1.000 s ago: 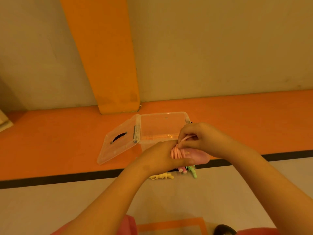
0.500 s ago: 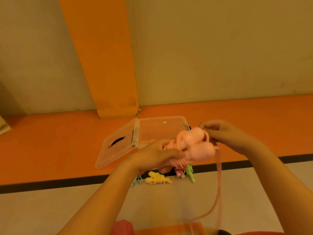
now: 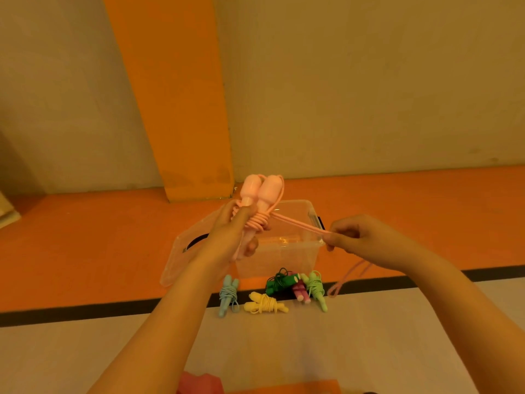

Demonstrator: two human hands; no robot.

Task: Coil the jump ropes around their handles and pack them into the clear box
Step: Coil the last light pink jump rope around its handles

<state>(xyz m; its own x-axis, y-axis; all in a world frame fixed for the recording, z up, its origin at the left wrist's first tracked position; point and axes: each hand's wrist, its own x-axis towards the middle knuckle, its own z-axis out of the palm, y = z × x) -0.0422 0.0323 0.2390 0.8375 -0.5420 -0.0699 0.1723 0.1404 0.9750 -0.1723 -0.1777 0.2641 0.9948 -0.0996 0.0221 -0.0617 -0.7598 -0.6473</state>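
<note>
My left hand [image 3: 231, 237] grips the two pink handles [image 3: 260, 191] of a jump rope, held upright side by side with several turns of cord wound round them. My right hand [image 3: 358, 240] pinches the pink cord [image 3: 298, 224], stretched taut from the handles to its fingers; the slack loop [image 3: 345, 280] hangs below it. Behind my hands the clear box [image 3: 284, 251] stands open on the floor, its lid [image 3: 184, 251] lying flat to its left. Coiled ropes lie in front of the box: blue [image 3: 228, 297], yellow [image 3: 264, 304], dark green [image 3: 279, 281], magenta [image 3: 300, 292], light green [image 3: 316, 287].
The box sits on an orange floor strip next to a black line [image 3: 85, 311], with pale floor nearer me. An orange pillar [image 3: 181, 109] rises from the floor against the beige wall behind the box. Something pink [image 3: 199, 383] shows at the bottom edge.
My left hand has raised the pink handles and turned them upright. My right hand has moved out to the right, pulling the cord taut. The coiled ropes on the floor have come into view.
</note>
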